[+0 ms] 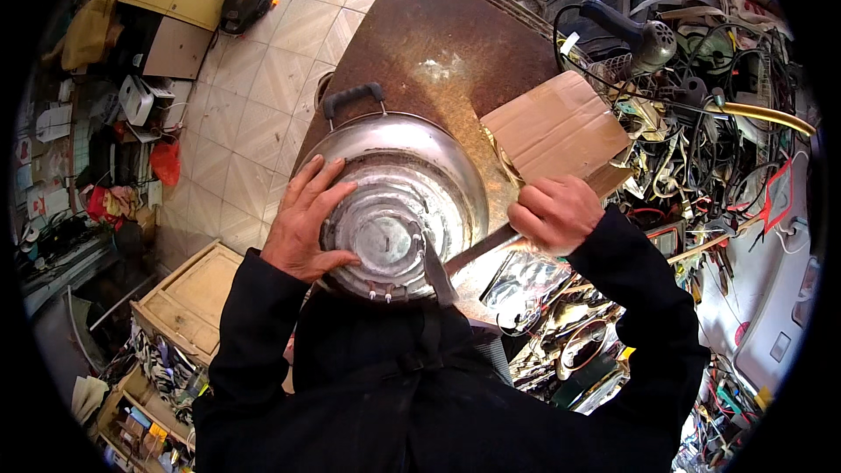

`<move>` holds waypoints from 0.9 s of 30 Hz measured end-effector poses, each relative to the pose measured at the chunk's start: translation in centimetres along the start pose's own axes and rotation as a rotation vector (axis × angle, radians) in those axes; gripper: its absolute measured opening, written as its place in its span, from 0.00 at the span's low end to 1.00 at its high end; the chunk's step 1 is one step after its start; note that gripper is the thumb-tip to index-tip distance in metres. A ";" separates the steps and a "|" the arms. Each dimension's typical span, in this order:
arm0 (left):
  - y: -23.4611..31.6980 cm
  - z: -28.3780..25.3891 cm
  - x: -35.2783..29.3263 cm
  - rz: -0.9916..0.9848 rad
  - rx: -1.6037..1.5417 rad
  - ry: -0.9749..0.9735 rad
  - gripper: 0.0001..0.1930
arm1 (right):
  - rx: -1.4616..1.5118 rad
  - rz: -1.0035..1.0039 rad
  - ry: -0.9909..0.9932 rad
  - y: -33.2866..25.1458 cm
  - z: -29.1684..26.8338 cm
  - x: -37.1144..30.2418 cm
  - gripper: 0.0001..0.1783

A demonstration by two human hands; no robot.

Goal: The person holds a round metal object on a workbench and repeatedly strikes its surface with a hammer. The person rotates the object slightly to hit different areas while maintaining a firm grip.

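A round silver metal pot (442, 149) lies with its stepped, ringed underside facing up at the near edge of a rusty work table. Its black loop handle (352, 96) points away from me, and small pale-tipped terminals (379, 292) stick out on the near side. My left hand (307, 219) rests on the pot's left side, fingers spread and thumb apart. In my right hand (554, 215), the fingers are wrapped round the handle of a hammer (438, 273). The hammer's head is over the right part of the underside; whether it touches the metal I cannot tell.
Flattened brown cardboard (558, 127) lies on the rusty table (385, 44), right of the pot. A hot-air gun (635, 35) and tangled cables crowd the right side. A wooden drawer cabinet (188, 298) stands at lower left, beside the tiled floor (232, 136).
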State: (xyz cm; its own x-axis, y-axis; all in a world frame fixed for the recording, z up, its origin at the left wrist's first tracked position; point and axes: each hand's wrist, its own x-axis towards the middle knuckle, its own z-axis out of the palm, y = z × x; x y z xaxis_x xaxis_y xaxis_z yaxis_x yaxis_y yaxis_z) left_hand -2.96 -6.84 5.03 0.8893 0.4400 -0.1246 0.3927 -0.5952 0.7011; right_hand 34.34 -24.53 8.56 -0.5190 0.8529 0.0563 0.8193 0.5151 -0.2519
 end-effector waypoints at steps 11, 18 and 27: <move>0.1 0.0 0.2 -0.013 -0.012 0.008 0.56 | 0.102 0.043 -0.025 1.1 0.4 0.4 0.11; 0.3 -0.1 0.1 -0.013 -0.021 0.003 0.56 | 0.082 0.025 -0.044 0.7 0.2 0.1 0.12; -0.1 0.1 0.1 -0.010 -0.016 0.008 0.56 | 0.135 0.019 -0.077 1.6 0.7 0.5 0.13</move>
State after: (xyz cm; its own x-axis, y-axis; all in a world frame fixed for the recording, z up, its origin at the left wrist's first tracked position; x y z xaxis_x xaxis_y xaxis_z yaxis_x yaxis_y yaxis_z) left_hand -2.92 -6.74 4.88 0.8836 0.4510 -0.1259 0.3973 -0.5798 0.7113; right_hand 35.25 -23.29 7.50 -0.5251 0.8507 -0.0229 0.7916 0.4784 -0.3802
